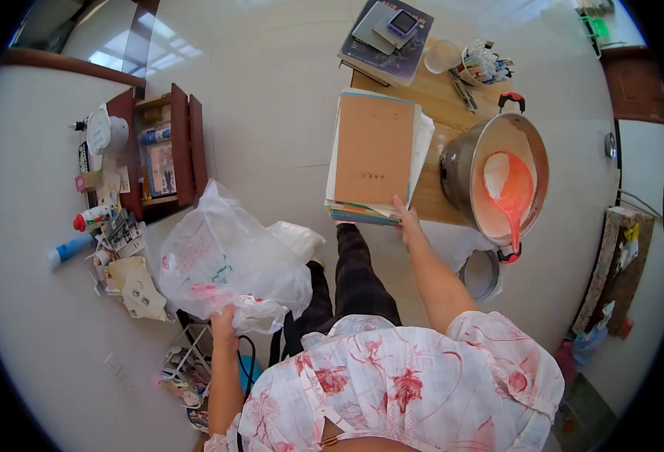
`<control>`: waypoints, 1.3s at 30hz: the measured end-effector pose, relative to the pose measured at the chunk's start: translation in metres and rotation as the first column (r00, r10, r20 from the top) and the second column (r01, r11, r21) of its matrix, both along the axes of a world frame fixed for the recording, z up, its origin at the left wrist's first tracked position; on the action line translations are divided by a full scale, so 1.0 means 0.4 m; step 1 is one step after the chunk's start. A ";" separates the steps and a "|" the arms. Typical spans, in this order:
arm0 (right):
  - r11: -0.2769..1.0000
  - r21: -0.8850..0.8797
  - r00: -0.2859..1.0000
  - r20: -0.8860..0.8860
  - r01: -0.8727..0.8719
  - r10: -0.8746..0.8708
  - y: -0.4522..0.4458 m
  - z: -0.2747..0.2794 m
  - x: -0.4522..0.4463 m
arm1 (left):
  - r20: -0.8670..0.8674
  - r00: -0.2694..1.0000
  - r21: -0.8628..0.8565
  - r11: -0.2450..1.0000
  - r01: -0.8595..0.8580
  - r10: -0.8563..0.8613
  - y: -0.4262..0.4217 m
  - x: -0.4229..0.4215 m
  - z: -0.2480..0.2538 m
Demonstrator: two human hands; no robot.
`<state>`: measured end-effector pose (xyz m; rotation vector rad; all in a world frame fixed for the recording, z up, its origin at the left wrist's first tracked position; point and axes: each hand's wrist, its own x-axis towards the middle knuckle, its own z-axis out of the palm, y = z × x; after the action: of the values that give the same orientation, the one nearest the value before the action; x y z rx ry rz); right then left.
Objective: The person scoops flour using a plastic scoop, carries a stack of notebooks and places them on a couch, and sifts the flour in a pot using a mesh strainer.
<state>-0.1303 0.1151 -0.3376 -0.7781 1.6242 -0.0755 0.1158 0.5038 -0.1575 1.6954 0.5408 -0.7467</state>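
My left hand (225, 322) is closed around the gathered end of a translucent white plastic bag (230, 252) with red and green print. The bag hangs out in front of me on the left, beside my leg. My right hand (405, 213) rests at the lower right corner of a stack of papers and booklets (377, 151), topped by a brown cover. Its fingers lie against the edge, partly hidden, so I cannot tell whether they grip the stack. The stack sits at the left edge of the wooden table (437, 184).
A steel pot (460, 177) holding a red ladle (514, 188) stands on the table's right. Behind are a thick book (362, 56), a clear cup (442, 56) and a container of pens (482, 64). An open drawer (189, 143) and a cluttered surface lie left.
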 end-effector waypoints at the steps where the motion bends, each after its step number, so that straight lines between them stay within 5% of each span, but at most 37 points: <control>1: 0.999 0.012 0.999 0.027 -0.048 0.047 -0.011 -0.002 -0.008 | -0.014 1.000 0.002 1.000 0.019 -0.019 -0.006 -0.004 0.003; 7: 0.996 0.030 0.993 0.094 -0.080 0.077 -0.002 0.027 -0.011 | -0.045 0.994 -0.036 0.994 0.103 -0.104 -0.037 -0.009 -0.009; 12: 0.991 0.121 0.977 0.194 0.066 -0.088 0.010 -0.007 -0.023 | -0.096 0.992 0.028 0.996 0.083 -0.080 -0.058 -0.008 0.019; 17: 0.987 0.149 0.992 0.122 -0.056 0.038 -0.009 -0.014 -0.030 | -0.080 0.994 0.071 0.994 0.085 -0.079 -0.022 -0.021 0.011; 21: 0.990 0.136 0.956 0.294 -0.023 -0.018 -0.023 -0.006 -0.036 | 0.032 0.999 -0.019 0.999 0.041 -0.041 -0.015 -0.030 -0.004; 27: 0.989 0.141 0.957 0.289 -0.037 -0.005 -0.024 0.004 -0.026 | 0.013 1.000 -0.025 1.000 0.018 -0.018 0.009 -0.027 -0.027; 33: 0.981 0.150 0.847 0.530 -0.119 0.022 -0.002 -0.032 -0.056 | -0.020 0.999 0.016 0.999 -0.027 0.028 0.021 -0.024 -0.017; 38: 0.963 0.268 0.769 0.618 -0.007 -0.166 0.011 -0.054 -0.098 | -0.064 0.998 0.010 1.000 0.009 -0.008 0.002 -0.022 0.015; 39: 0.922 0.376 0.707 0.629 0.088 -0.324 0.017 -0.058 -0.108 | -0.054 0.998 -0.018 1.000 0.014 -0.015 0.006 -0.023 0.009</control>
<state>-0.1734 0.1217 -0.3607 -0.2422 0.9597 -0.2301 0.1066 0.5063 -0.1540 1.6683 0.5589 -0.8079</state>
